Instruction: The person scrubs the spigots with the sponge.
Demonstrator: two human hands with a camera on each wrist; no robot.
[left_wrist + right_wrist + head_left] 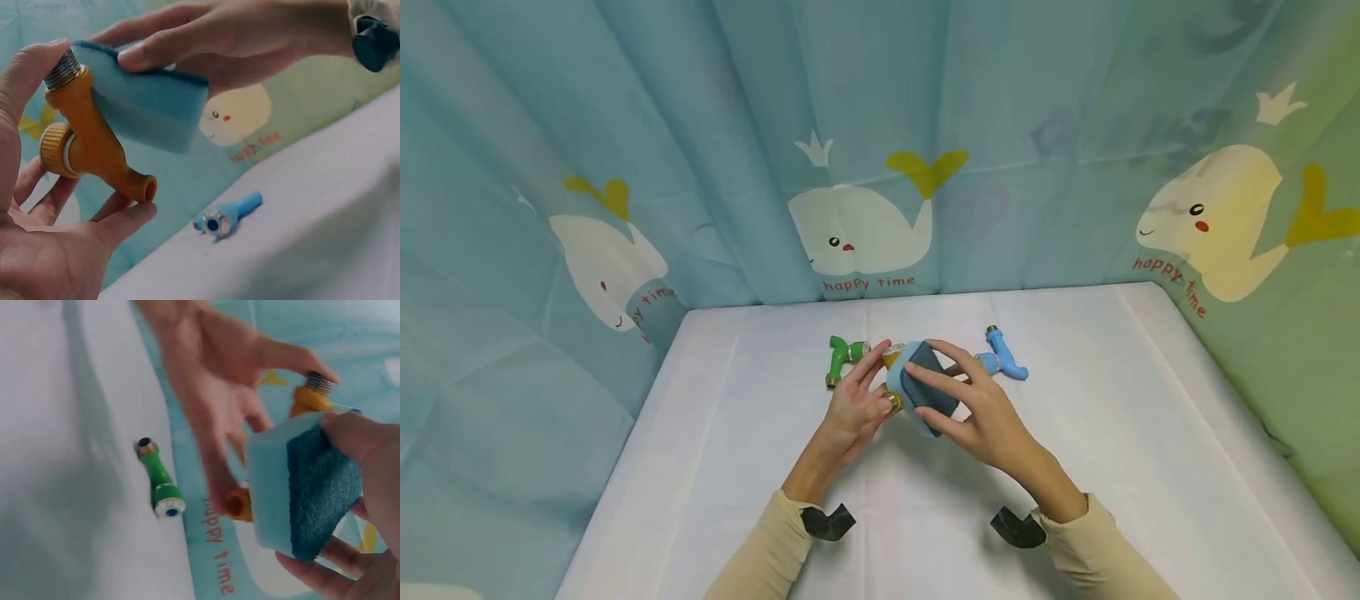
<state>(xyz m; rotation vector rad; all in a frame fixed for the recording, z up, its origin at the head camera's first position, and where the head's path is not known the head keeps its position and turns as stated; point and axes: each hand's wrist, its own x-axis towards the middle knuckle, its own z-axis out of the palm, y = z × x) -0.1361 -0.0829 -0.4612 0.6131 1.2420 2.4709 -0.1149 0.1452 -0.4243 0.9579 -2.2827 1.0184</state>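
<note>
Over a white cloth-covered table (1075,433) hemmed by a pale blue curtain printed with cartoon whales (857,225), a person works 2 objects together above the tabletop. The right hand (985,412) pinches a soft blue rectangular sponge with a dark scouring face (925,387) between thumb and fingertips, laying it against an orange plastic tap with a threaded metal end (94,140) — held aloft by the left hand (853,408), thumb on the thread and fingers curled beneath the spout. The sponge looks light and yielding, best gripped by its edges; the tap looks stiff, light and smooth, safest held at its body. A blue plastic tap (1003,357) and a green plastic tap (842,357) lie on the cloth behind the hands.
</note>
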